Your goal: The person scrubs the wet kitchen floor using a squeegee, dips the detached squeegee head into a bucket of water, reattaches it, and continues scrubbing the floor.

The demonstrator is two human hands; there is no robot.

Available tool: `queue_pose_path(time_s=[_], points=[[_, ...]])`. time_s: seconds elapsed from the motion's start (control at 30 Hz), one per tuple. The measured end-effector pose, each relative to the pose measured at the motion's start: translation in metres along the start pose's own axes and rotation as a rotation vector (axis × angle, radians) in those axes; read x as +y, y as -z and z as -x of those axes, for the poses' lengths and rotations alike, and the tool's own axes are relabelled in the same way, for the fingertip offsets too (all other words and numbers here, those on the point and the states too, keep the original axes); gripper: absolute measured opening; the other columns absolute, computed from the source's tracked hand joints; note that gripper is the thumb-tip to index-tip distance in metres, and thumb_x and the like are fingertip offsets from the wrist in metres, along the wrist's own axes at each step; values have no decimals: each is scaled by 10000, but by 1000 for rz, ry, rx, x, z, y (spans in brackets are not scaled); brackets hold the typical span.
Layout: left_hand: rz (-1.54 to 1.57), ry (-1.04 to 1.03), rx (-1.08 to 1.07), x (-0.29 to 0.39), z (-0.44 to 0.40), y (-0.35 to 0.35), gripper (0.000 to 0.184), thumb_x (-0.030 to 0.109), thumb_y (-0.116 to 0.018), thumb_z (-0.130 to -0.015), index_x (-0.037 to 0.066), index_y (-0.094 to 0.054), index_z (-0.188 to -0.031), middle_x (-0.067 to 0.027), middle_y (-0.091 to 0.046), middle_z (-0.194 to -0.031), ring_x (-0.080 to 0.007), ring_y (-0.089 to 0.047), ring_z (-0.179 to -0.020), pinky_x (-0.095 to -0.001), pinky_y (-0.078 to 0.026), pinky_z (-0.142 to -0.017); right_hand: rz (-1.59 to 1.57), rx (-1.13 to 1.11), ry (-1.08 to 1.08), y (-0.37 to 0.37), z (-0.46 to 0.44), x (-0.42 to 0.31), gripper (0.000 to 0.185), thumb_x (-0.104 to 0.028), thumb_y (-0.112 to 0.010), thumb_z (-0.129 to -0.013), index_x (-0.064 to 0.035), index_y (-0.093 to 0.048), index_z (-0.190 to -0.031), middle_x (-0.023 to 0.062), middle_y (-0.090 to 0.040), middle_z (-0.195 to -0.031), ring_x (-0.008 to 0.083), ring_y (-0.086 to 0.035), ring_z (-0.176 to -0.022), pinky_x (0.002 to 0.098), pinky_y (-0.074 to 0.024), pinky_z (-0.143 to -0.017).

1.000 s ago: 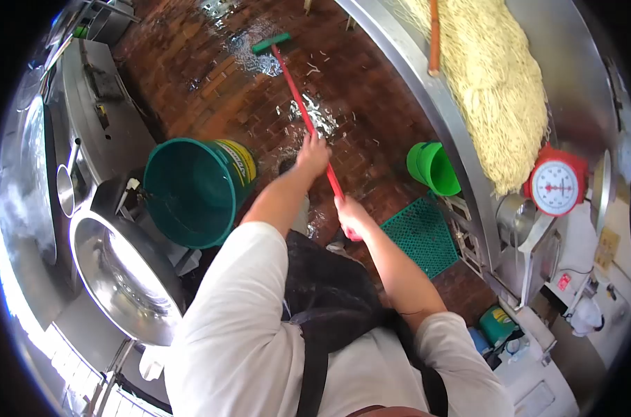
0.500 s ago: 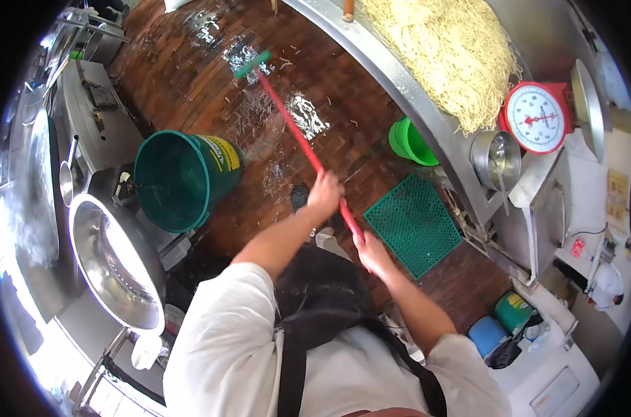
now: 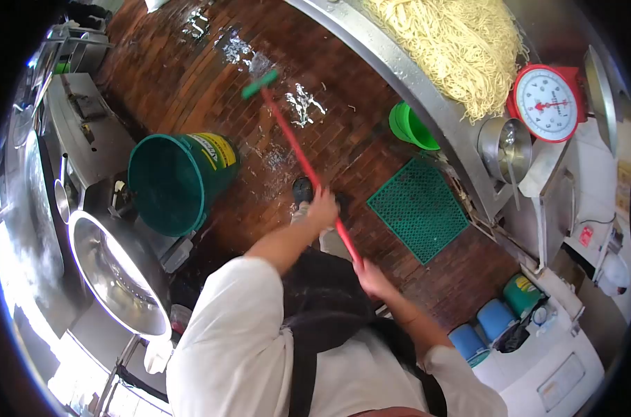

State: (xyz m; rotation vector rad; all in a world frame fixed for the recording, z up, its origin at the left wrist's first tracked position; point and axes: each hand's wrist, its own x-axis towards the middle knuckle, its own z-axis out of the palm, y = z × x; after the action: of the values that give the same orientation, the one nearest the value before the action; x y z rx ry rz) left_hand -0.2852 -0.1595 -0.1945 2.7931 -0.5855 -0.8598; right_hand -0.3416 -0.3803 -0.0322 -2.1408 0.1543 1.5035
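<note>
Both my hands are wrapped round the red pole of a push broom point(image 3: 292, 139). Its narrow green head point(image 3: 260, 83) rests on the wet brick floor; whether it has bristles or a blade is too blurred to tell. My left hand point(image 3: 322, 208) grips the pole about midway, in front of my dark apron. Lower in the picture, my right hand point(image 3: 372, 279) holds the pole near its end. Pale scraps and shiny puddles point(image 3: 304, 105) lie on the floor around the head.
A large green bucket point(image 3: 166, 184) stands to the left beside a steel bowl point(image 3: 117, 274). On the right are a green mat point(image 3: 421, 208), a light green bucket point(image 3: 413, 126), and a steel counter point(image 3: 371, 48) bearing noodles point(image 3: 454, 48), a red scale point(image 3: 546, 103) and a steel pot point(image 3: 504, 149).
The broom head has come slightly closer to me and to the right across the floor. Both hands have moved a little down the picture, still gripping the pole. My view has shifted slightly.
</note>
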Motion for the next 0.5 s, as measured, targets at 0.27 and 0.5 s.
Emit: queue_pose_path(time_s=[0.27, 0.5], points=[[58, -281, -15, 65, 22, 78, 212, 263, -614, -815, 145, -767, -904, -85, -698, -940, -301, -609, -1077, -571, -320, -1101, 72, 118, -3, 31, 111, 52, 469, -471, -476, -1017, -16, -591, -1020, 305, -648, -901, 501, -636, -910, 559, -488, -769], [-54, 7, 394, -110, -144, 177, 305, 208, -641, -852, 112, -685, -1138, -196, -515, -1399, -393, -420, -1363, -542, -361, -1110, -727, 3, -10, 109, -117, -143, 480, -557, -426, -1026, -113, -462, -845, 4, -407, -489, 180, -412, -360, 400, -311, -361]])
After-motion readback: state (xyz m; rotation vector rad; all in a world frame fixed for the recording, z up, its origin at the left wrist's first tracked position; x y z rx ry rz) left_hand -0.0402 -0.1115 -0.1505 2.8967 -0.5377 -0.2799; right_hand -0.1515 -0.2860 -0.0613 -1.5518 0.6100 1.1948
